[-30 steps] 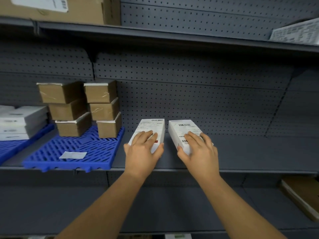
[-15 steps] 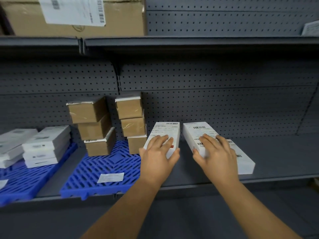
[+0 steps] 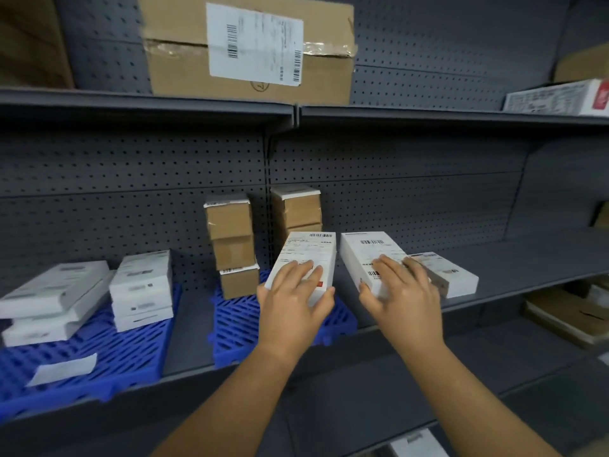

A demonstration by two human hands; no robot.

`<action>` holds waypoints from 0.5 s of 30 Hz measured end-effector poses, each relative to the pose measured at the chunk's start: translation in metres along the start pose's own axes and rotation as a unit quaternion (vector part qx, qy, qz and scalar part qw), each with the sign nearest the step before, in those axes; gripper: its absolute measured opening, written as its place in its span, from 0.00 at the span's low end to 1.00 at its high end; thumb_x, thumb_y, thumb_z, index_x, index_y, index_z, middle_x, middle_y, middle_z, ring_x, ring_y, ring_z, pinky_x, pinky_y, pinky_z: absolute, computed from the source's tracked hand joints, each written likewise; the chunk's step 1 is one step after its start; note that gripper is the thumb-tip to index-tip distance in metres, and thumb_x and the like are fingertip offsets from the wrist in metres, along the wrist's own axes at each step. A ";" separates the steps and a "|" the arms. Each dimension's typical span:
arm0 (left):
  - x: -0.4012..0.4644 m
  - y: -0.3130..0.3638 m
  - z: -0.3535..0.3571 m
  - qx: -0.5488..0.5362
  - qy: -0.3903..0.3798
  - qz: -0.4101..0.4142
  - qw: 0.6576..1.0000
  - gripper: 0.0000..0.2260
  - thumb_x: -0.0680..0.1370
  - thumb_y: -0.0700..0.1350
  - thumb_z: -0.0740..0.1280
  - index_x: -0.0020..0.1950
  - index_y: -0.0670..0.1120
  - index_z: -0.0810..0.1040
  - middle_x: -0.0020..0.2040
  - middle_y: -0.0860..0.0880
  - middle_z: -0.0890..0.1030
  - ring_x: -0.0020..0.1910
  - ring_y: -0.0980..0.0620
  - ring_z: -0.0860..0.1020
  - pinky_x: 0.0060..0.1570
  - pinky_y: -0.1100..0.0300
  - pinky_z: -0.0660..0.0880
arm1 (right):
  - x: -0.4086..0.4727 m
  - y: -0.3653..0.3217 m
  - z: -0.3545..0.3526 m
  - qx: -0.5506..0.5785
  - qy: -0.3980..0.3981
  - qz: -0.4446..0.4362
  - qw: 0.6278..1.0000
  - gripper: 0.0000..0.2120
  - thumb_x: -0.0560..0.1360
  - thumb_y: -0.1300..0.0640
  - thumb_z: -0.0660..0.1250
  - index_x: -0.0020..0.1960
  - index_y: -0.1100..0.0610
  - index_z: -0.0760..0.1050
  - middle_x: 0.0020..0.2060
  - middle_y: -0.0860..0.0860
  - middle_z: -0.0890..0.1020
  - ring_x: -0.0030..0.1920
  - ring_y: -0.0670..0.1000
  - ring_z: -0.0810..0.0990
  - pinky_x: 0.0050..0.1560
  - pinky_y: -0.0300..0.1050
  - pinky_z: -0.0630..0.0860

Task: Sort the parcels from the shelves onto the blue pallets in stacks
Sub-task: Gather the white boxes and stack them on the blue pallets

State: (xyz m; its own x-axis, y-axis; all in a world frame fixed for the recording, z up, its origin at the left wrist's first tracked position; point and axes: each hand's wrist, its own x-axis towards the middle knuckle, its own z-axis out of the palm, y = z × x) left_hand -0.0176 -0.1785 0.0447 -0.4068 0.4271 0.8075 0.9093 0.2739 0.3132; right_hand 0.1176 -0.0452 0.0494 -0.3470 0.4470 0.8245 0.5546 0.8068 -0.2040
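Note:
My left hand [image 3: 296, 301] grips a long white labelled parcel [image 3: 306, 255], held over the right end of a blue pallet [image 3: 237, 321]. My right hand [image 3: 400, 298] grips a second white parcel [image 3: 365, 255] just to its right, above the grey shelf. A third white parcel [image 3: 451, 278] lies on the shelf behind my right hand. Two stacks of small brown boxes [image 3: 230, 245] stand at the back of that pallet. Another blue pallet [image 3: 99, 357] at the left carries two stacks of white flat boxes [image 3: 141, 288].
A big cardboard box [image 3: 250, 51] with a shipping label sits on the shelf above. A white and red box [image 3: 560, 98] lies at the upper right. A loose paper slip [image 3: 62, 369] rests on the left pallet. Brown cartons [image 3: 566, 315] fill the lower right shelf.
Both hands carried their white parcels to the left, toward the pallet with brown boxes. The third white parcel on the shelf came into view behind my right hand.

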 end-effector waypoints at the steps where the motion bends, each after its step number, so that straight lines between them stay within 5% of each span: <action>1: -0.004 -0.008 -0.013 -0.004 -0.004 -0.006 1.000 0.21 0.74 0.61 0.59 0.58 0.52 0.81 0.62 0.56 0.78 0.65 0.58 0.67 0.51 0.51 0.62 | -0.005 -0.016 -0.004 0.001 -0.007 0.003 1.000 0.23 0.72 0.41 0.60 0.60 0.52 0.79 0.61 0.45 0.80 0.64 0.56 0.72 0.48 0.57 0.75; 15: -0.030 -0.096 -0.160 0.065 0.039 -0.044 0.996 0.21 0.74 0.61 0.58 0.58 0.53 0.81 0.62 0.56 0.77 0.65 0.56 0.70 0.51 0.51 0.64 | -0.035 -0.181 -0.007 0.076 -0.053 -0.026 0.995 0.25 0.72 0.39 0.58 0.62 0.51 0.78 0.62 0.46 0.79 0.66 0.56 0.71 0.51 0.59 0.75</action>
State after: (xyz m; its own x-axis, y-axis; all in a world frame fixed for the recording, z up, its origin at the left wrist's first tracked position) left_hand -0.0790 -0.3556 0.0699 -0.4715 0.3303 0.8177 0.8495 0.4191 0.3205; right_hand 0.0351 -0.2096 0.0610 -0.4536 0.4353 0.7777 0.4163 0.8750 -0.2469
